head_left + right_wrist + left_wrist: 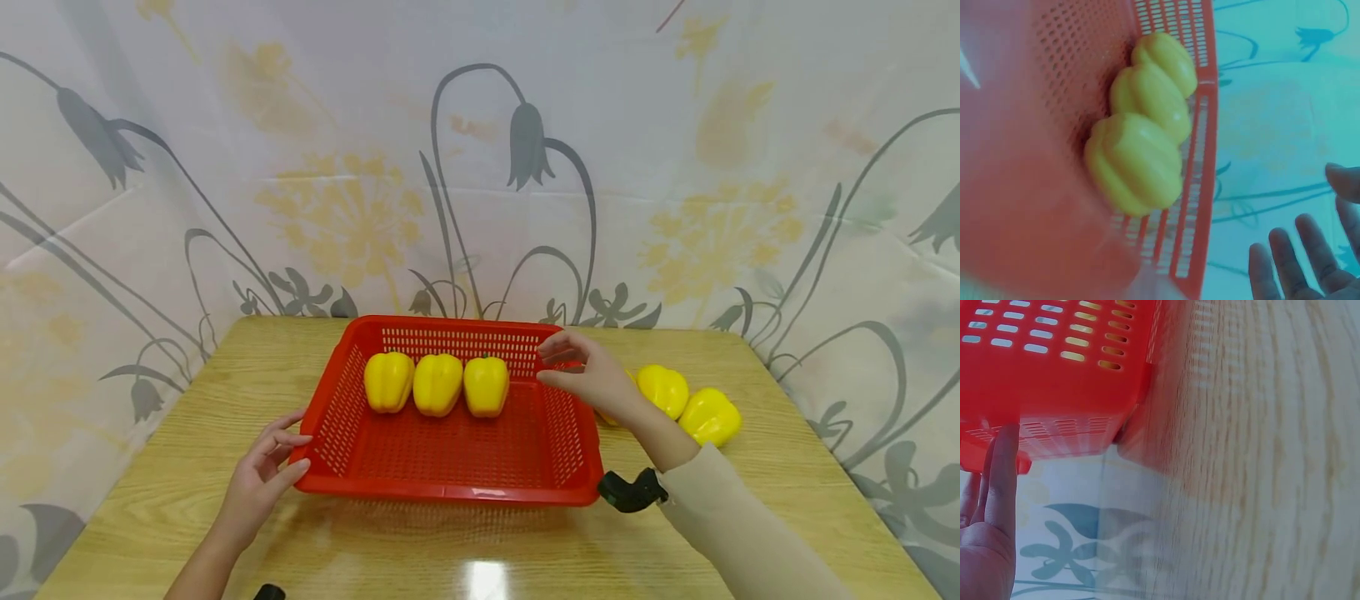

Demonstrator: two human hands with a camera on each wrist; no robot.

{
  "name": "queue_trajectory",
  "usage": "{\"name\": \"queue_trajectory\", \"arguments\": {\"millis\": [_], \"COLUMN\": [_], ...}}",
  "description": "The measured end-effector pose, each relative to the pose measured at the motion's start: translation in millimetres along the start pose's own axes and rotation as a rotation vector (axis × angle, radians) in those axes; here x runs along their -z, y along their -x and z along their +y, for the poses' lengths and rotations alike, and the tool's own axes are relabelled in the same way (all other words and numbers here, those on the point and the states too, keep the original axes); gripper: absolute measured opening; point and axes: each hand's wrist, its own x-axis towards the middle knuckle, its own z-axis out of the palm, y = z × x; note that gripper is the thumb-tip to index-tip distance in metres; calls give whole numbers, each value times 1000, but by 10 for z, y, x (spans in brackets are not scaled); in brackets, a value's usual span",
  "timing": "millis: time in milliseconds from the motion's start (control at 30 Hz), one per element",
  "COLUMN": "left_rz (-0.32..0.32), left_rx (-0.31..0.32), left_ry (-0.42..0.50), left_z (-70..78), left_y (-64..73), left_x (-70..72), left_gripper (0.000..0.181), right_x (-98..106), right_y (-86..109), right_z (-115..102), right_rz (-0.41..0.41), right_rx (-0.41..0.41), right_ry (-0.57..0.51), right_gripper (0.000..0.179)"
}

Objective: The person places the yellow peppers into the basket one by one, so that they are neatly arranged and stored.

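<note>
Head view, left hand [257,477]: our fingers and thumb touch the red basket [450,492] at its left rim, laid on it rather than clamped.
Head view, right hand [592,379]: over the basket's right end, thumb and fingers apart, nothing between them.
Head view, yellow peppers [438,385]: three sit inside, left of our right hand; loose peppers [663,390] lie on the table [180,467], right of that hand.
Left wrist view, basket wall [1054,394]: our straight fingers reach it; the plastic looks light, fairly stiff, best held by the rim.
Right wrist view, pepper row: apart from our spread fingers; we judge each light, firm, slippery, best cupped round its widest part.
</note>
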Motion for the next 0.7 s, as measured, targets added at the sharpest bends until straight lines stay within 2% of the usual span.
{"name": "queue_trajectory", "arguments": {"millis": [333, 700], "left_rz": [-4, -5], "left_rx": [-7, -14], "left_ry": [3, 16], "left_z": [9, -14], "left_y": [5, -8], "left_x": [6, 5], "left_gripper": [19, 20], "right_x": [128, 268], "right_y": [213, 460], "right_z": [182, 365], "right_rz": [36, 63], "right_rx": [-39, -22], "right_ry": [30, 32], "right_gripper": [32, 30]}}
